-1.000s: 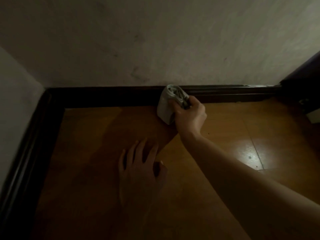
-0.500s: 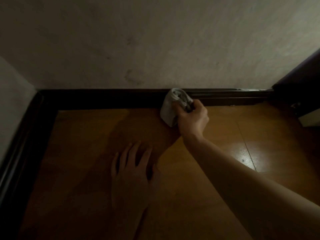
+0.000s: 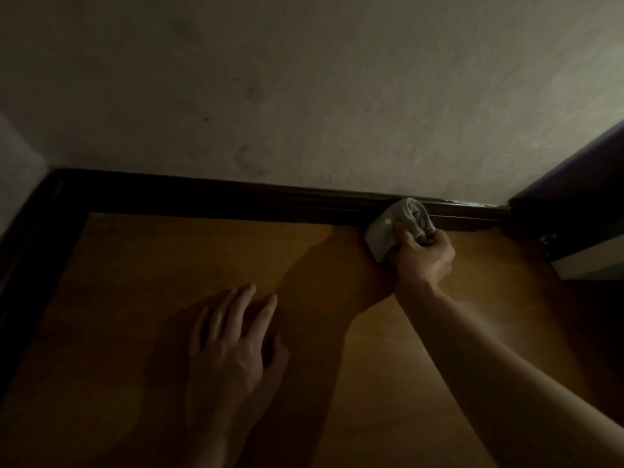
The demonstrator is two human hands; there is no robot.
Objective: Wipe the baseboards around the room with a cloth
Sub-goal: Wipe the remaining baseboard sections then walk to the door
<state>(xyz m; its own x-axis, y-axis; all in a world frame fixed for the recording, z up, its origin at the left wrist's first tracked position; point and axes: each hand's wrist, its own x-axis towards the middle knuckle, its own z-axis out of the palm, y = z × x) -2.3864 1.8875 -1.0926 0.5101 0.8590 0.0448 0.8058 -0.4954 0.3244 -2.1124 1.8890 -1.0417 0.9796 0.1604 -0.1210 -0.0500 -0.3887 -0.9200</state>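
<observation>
Around me is a dim room of a home: a glossy orange-brown wooden floor [image 3: 169, 265] in the lower frame, a dark baseboard [image 3: 236, 201] across the middle, a pale rough wall [image 3: 304, 79] above, and a dark door [image 3: 574, 184] at the right edge.

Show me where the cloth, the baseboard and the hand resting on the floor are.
cloth [image 3: 383, 236]: head view, on its pale flat side.
baseboard [image 3: 236, 201]: head view, on its dark front face, left of the cloth.
left hand [image 3: 233, 352]: head view, on the back of the hand.
</observation>
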